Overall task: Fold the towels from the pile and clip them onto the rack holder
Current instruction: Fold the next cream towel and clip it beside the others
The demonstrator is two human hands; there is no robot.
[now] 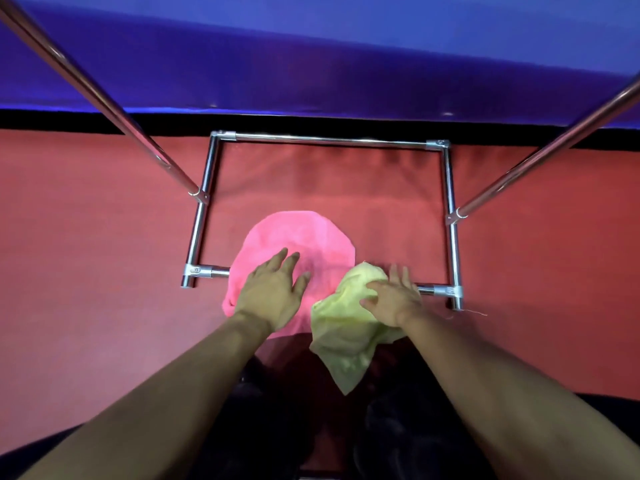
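Hands press pink towel (294, 233) and yellow towel (341, 327) (crumpled).

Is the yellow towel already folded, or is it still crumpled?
Crumpled. The yellow towel is bunched, with uneven wrinkles and one corner hanging down; the right hand rests on it.

My left hand (273, 289) lies over the near middle of the round pink terry towel (304, 237), hiding what is under it. The towel covers part of the near bar of the shiny chrome tube rack base (449, 188). My right hand (394, 296) hides part of the crumpled pale yellow cloth (341, 334). Both slanting chrome poles (104, 98) run out past the picture's top corners, and my forearms are cut off at the near edge.
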